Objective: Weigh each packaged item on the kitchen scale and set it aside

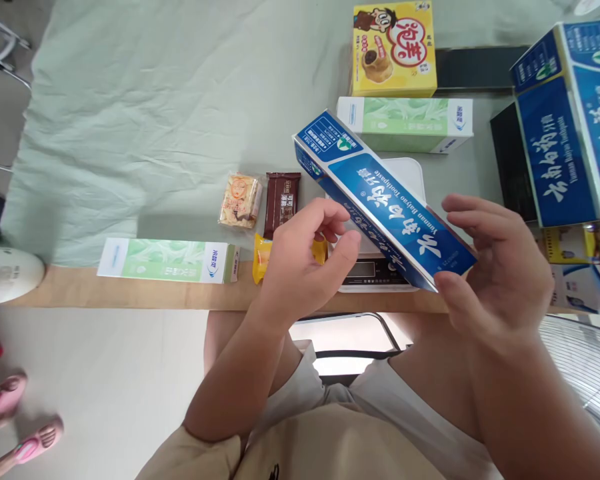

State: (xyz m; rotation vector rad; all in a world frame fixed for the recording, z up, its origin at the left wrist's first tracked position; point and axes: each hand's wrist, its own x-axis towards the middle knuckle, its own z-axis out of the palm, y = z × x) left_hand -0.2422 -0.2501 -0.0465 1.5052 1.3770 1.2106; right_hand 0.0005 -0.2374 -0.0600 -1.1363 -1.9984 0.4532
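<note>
While the right hand (503, 267) is holding one end of the blue Yunnan Baiyao toothpaste box (387, 200) between its thumb and wide-spread fingers, the box is slanting over a white kitchen scale (373, 272). The left hand (303, 257) is curling beside the box, half open; I cannot tell if it is touching.
</note>
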